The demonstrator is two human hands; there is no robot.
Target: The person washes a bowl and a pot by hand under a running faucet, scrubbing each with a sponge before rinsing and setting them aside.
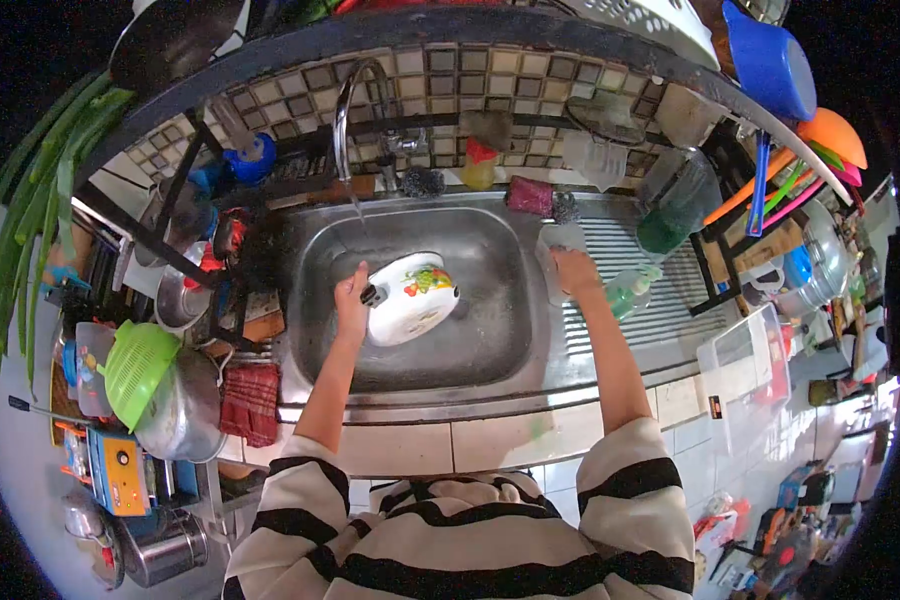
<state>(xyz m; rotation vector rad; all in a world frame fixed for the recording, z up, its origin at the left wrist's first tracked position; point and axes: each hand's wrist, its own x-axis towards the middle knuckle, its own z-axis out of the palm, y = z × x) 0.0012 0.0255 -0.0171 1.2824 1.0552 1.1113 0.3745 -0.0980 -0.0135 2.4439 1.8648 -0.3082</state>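
Note:
My left hand (351, 300) is closed around the dark handle of a white enamel pot (402, 312) with a fruit pattern on its side. The pot is tilted over the basin of the steel sink (490, 350). On the ribbed drainboard, my right hand (576, 272) is at a small translucent container (562, 240). Its fingers are curled down at the container, and whatever they grip is hidden. Just right of that hand stands a bottle of green liquid (630, 290). Water runs from the curved faucet (342, 130) behind the pot.
Behind the sink sit a dark scrubber (423, 182), a red sponge (529, 195) and a bottle with yellow liquid (479, 170). A larger green-filled bottle (665, 225) stands right. A red cloth (251, 402) and green colander (140, 368) are at left. A black-framed shelf (470, 28) hangs above.

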